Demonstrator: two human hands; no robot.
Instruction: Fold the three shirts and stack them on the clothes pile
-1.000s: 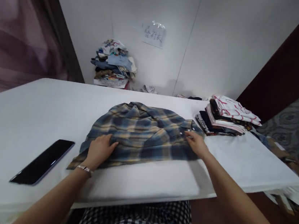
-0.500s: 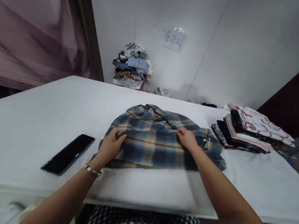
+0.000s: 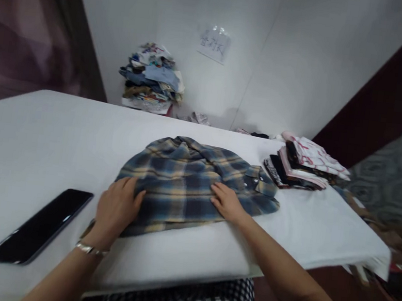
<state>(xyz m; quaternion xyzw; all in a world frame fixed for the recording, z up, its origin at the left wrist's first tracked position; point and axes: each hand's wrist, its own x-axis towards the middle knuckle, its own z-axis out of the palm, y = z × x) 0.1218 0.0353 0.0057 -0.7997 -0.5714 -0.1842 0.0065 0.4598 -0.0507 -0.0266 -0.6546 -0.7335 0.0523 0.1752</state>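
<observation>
A blue, grey and tan plaid shirt (image 3: 182, 180) lies partly folded on the white table, its collar with white buttons pointing right. My left hand (image 3: 118, 206) rests on the shirt's left end, thumb apart from the fingers and back of the hand up; its fingertips are partly hidden. On the near right part of the fabric, below the collar, lies my right hand (image 3: 227, 201), fingers stretched out and thumb spread. Several wrinkles run across the far half of the shirt.
A black phone (image 3: 40, 226) lies left of my left hand on the white table (image 3: 59, 143). At the right stands a stack of folded clothes (image 3: 301, 165). Behind the table, a tall clothes pile (image 3: 153, 78) stands by the wall, and a handwritten paper sign (image 3: 214, 43) hangs there.
My right hand has let go of its pinch on the fabric and now lies flatter, closer to the near edge. My left hand has moved toward me. The view has turned right.
</observation>
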